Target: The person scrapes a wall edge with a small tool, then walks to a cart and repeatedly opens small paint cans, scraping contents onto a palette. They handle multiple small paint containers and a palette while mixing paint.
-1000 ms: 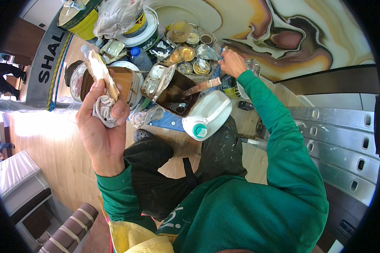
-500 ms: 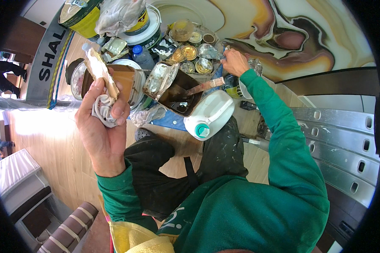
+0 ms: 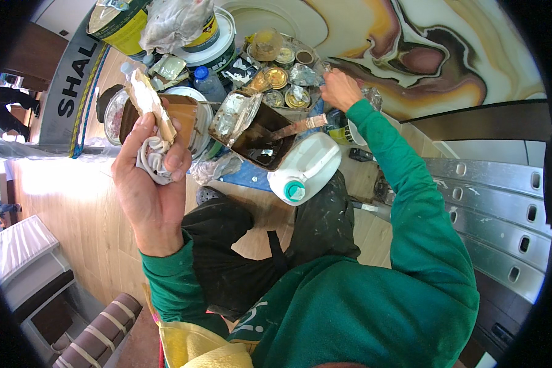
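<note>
Head view: barely anything changes, just a slight shift of the view; grip and reach stay as in the earlier frame, so nothing is put down. Left hand [image 3: 148, 199] closed around grey-white rag [image 3: 152, 161] and white-and-tan strip [image 3: 150, 104], near tan tub [image 3: 181, 115]. Right hand [image 3: 341, 90] beside small tins [image 3: 276, 77], fingers bent, can't tell if gripping. White jug [image 3: 310, 165] between hands, nearer the body

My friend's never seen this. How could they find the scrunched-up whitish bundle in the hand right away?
Start with the big green sweatshirt and follow its sleeve on the left up to the person's left hand. The crumpled, cloth-like bundle is held there. Its soft, grayish-white folds set it apart from the stiff, ragged-edged piece sticking up just above it.
</note>
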The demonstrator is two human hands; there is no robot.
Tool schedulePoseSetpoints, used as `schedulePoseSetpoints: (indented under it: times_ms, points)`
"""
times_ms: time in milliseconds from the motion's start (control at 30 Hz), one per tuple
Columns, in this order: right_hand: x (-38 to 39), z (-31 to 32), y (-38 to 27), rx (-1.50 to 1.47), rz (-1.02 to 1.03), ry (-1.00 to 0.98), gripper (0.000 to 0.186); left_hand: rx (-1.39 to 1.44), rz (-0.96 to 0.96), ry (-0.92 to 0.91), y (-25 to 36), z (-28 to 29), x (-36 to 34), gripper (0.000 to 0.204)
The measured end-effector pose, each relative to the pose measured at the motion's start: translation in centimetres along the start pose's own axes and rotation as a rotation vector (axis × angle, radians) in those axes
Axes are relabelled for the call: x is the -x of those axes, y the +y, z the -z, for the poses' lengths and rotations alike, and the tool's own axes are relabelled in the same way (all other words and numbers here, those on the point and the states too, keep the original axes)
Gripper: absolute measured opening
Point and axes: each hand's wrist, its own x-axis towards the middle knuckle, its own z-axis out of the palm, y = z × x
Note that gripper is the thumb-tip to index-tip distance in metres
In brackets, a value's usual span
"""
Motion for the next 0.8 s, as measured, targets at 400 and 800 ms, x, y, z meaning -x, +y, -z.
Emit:
schedulePoseSetpoints:
  times_ms: [400, 800]
  points:
    - [0.5, -1.0, -0.2, -0.027, 0.046, 0.036, 0.028, 0.007, -0.002, -0.001, 0.0, 0.1, 0.1, 0.029]
    - [0.3, -1.7, 0.5, -0.06, 0.056, 0.004, 0.03, 0.006, 0.008, -0.03, 0.0, 0.0, 0.2, 0.03]
